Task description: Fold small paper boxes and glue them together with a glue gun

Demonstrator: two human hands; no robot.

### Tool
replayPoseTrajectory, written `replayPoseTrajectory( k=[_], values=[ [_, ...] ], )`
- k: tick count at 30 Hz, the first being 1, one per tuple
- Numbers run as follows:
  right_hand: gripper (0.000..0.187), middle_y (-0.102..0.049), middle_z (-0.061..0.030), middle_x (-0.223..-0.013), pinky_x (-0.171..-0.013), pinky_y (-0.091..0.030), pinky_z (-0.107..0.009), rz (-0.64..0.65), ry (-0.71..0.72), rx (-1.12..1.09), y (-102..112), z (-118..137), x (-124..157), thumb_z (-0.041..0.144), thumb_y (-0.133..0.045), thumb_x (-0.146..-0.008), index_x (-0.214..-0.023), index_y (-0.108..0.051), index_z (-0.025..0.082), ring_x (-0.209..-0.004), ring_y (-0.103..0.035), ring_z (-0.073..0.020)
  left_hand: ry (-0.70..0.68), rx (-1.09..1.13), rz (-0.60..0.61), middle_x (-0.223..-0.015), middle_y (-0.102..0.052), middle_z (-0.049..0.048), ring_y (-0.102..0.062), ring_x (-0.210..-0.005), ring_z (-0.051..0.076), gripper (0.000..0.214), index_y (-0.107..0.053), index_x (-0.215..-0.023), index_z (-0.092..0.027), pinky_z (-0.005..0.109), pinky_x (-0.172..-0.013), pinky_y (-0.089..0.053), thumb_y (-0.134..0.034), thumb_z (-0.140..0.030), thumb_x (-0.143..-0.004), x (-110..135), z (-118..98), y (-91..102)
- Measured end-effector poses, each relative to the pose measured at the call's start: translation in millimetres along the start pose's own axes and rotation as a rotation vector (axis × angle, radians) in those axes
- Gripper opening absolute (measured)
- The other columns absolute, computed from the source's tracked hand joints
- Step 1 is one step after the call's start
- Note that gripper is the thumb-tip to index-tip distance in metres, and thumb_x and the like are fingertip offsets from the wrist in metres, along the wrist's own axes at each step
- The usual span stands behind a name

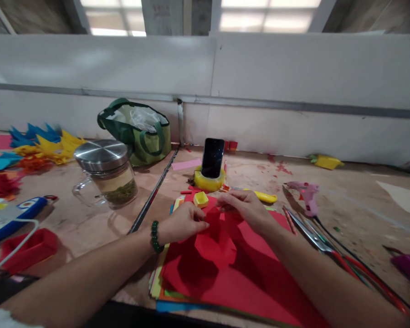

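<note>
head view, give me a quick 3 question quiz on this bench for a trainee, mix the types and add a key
1. Multiple choice: what colour is the large sheet lying in front of the person? A) blue B) red C) white
2. True or false: the phone stands to the right of the lidded glass mug.
3. Fill in: the green bead bracelet is on the person's ____ wrist.

Key: 1 B; 2 true; 3 left

Red paper piece (216, 249), folded, angular at its near edge, above a flat red sheet (259, 291)
</note>
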State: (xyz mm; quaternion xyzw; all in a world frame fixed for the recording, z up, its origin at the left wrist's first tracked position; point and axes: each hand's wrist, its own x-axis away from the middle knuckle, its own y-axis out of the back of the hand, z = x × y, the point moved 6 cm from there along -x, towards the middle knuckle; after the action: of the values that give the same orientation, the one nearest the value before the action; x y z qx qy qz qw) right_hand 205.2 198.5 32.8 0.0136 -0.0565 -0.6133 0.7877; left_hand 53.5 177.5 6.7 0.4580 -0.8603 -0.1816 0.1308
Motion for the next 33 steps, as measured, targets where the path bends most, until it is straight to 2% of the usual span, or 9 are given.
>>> replayPoseTrajectory(
  k=[5, 9, 12, 19, 25, 33],
  values=[
    [0.053, -0.069, -0.0067, -0.065, -0.054, -0.046, -0.022, 0.218, -0.097, 0.254, -12.2, -12.1, 2.0, 0.056, -0.048, -0.085, -0.067, -0.072, 0.013, -0.058, -0.062, -0.0134, -0.078, -0.073, -0.015, -0.051, -0.045, -0.004, -0.038, -0.051, 0.008, 0.015, -0.061, -0.057, -0.012, 0.021, -0.048, -0.027, -0.05, -0.012, -0.068, -0.3, -0.6, -4.5],
    [0.032, -0.063, 0.0003, -0.056, -0.048, -0.037, -0.021, 0.287, -0.076, 0.319, -13.9, -19.5, 0.2, 0.044, -0.066, -0.074, -0.063, -0.072, 0.014, -0.051, -0.051, -0.0098, -0.13, -0.141, -0.059, -0.061, -0.059, -0.0004, -0.048, -0.059, 0.011, 0.019, -0.069, -0.067, -0.013, 0.021, -0.055, -0.035, -0.051, -0.009, -0.07, -0.5, 1.2, -5.6],
    [0.026, -0.058, 0.0035, -0.051, -0.045, -0.029, -0.021, 0.327, -0.017, 0.426, -14.3, -18.5, 0.2, 0.039, -0.071, -0.07, -0.062, -0.073, 0.015, -0.048, -0.043, -0.0078, -0.17, -0.215, -0.131, -0.071, -0.066, 0.0027, -0.054, -0.066, 0.013, 0.02, -0.072, -0.072, -0.014, 0.022, -0.061, -0.039, -0.053, -0.008, -0.07, 0.4, -0.5, -4.8],
    [0.013, -0.07, -0.0004, -0.064, -0.056, -0.039, -0.024, 0.307, 0.082, 0.65, -16.6, -13.5, 4.5, 0.026, -0.069, -0.073, -0.073, -0.078, 0.017, -0.06, -0.056, -0.0132, -0.149, -0.298, -0.153, -0.072, -0.069, 0.0042, -0.057, -0.065, 0.014, 0.018, -0.073, -0.076, -0.014, 0.021, -0.059, -0.041, -0.055, -0.013, -0.073, 1.3, -1.3, -6.0],
    [0.01, -0.071, 0.0003, -0.067, -0.057, -0.039, -0.024, 0.255, 0.135, 0.783, -21.6, -11.4, 8.3, 0.025, -0.068, -0.076, -0.073, -0.076, 0.02, -0.063, -0.059, -0.0148, -0.123, -0.243, -0.059, -0.067, -0.066, 0.0016, -0.056, -0.062, 0.013, 0.019, -0.071, -0.079, -0.013, 0.02, -0.057, -0.041, -0.056, -0.013, -0.067, 0.3, -0.1, -5.8],
    [0.013, -0.073, -0.0022, -0.081, -0.065, -0.04, -0.026, 0.235, 0.28, 1.019, -30.9, 2.6, 17.0, 0.021, -0.062, -0.083, -0.084, -0.076, 0.022, -0.073, -0.062, -0.0171, -0.132, -0.291, -0.077, -0.056, -0.057, -0.0001, -0.049, -0.057, 0.012, 0.016, -0.061, -0.058, -0.013, 0.022, -0.056, -0.035, -0.051, -0.009, -0.069, 0.2, -2.3, -6.1]
  ],
)
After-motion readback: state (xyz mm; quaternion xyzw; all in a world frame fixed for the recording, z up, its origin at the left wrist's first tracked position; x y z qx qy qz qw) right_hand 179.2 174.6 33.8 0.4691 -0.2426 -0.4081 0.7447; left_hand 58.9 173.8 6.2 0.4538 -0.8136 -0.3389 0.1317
